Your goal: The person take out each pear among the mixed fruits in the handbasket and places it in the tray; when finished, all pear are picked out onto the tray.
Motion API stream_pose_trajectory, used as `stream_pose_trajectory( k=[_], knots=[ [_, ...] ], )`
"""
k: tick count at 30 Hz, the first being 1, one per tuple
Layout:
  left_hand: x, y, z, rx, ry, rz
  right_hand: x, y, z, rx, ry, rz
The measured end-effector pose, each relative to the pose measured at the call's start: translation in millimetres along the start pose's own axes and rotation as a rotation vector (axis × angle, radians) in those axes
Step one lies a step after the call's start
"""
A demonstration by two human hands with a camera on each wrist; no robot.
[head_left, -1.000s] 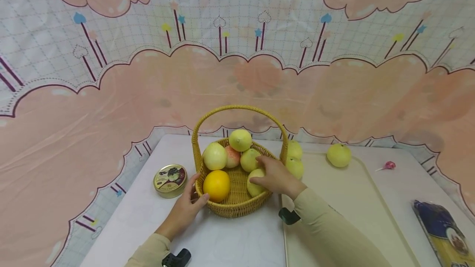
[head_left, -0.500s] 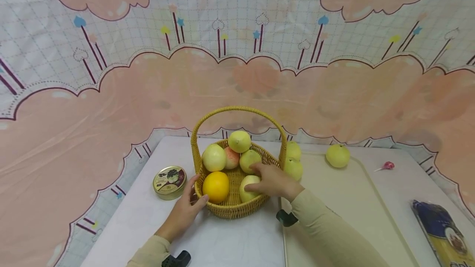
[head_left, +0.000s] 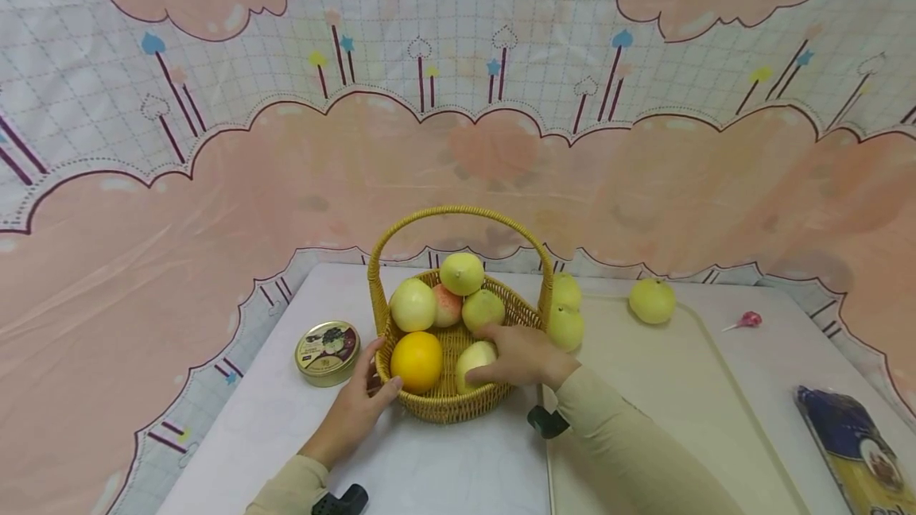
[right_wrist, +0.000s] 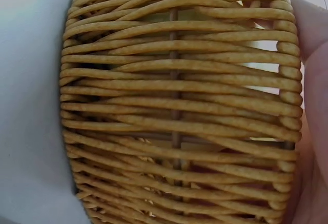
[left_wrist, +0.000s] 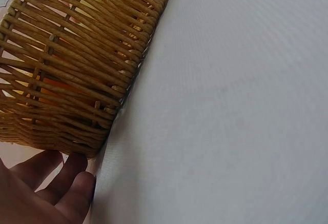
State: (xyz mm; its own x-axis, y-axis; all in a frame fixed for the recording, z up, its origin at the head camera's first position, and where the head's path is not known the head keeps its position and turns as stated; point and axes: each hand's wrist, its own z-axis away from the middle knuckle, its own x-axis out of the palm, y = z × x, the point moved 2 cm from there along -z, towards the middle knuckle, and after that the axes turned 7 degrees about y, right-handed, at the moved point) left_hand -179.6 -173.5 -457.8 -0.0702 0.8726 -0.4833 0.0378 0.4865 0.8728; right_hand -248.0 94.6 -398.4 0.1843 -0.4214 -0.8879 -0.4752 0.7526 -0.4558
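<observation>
A woven wicker basket (head_left: 447,412) with a tall handle stands on the white table. My left hand (head_left: 352,404) holds its left side, thumb at the front rim; in the left wrist view, fingertips (left_wrist: 74,180) touch the low edge of the wicker. Inside the basket, my right hand (head_left: 522,356) grips a pale yellow-green pear-like fruit (head_left: 471,364) at the front right, partly hidden by the fingers. An orange (head_left: 417,362) lies front left. Behind are a pale fruit (head_left: 413,305), a reddish peach (head_left: 448,307), and greenish fruits (head_left: 483,310). The right wrist view shows mostly basket wall (right_wrist: 174,101).
A round gold tin (head_left: 327,352) is left of the basket. To the right lies a cream tray (head_left: 658,404), with a yellow fruit (head_left: 652,300) at its back and two fruits (head_left: 565,328) beside the basket. Farther right are a lollipop (head_left: 749,319) and a blue-and-yellow packet (head_left: 855,443).
My right hand has shifted left and slightly down inside the basket, bringing the pale front-right fruit toward the middle. The left hand has stayed at the basket's left side.
</observation>
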Motion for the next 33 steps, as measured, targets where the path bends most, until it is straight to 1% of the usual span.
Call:
stream_pose_trajectory(
  k=[3,6,13,17,20,25,28,33],
  knots=[
    [0.0,0.0,0.1,0.000,0.001,-0.003,0.1,-1.2,-1.1,-0.004,-0.024,0.007],
    [-0.1,0.4,0.3,0.002,0.002,-0.004,-0.3,-2.0,-1.6,-0.007,-0.028,0.009],
    [0.2,0.1,0.3,0.000,-0.001,-0.004,0.8,-1.0,-1.2,-0.019,-0.009,0.018],
    [0.5,-0.3,0.6,0.007,0.005,-0.005,1.6,-0.1,-0.9,-0.014,0.012,0.002],
    [1.0,-0.9,0.4,0.012,0.008,-0.005,0.9,0.9,-0.5,0.008,0.039,-0.050],
    [1.6,-1.6,0.0,0.006,0.005,0.003,-3.3,2.6,1.0,0.038,0.075,-0.188],
    [1.2,-1.4,0.3,0.005,0.004,0.001,-5.9,2.2,2.4,0.027,0.078,-0.267],
    [0.5,-1.2,0.0,0.005,0.000,-0.004,-10.2,0.7,5.4,-0.013,0.081,-0.343]
  ],
)
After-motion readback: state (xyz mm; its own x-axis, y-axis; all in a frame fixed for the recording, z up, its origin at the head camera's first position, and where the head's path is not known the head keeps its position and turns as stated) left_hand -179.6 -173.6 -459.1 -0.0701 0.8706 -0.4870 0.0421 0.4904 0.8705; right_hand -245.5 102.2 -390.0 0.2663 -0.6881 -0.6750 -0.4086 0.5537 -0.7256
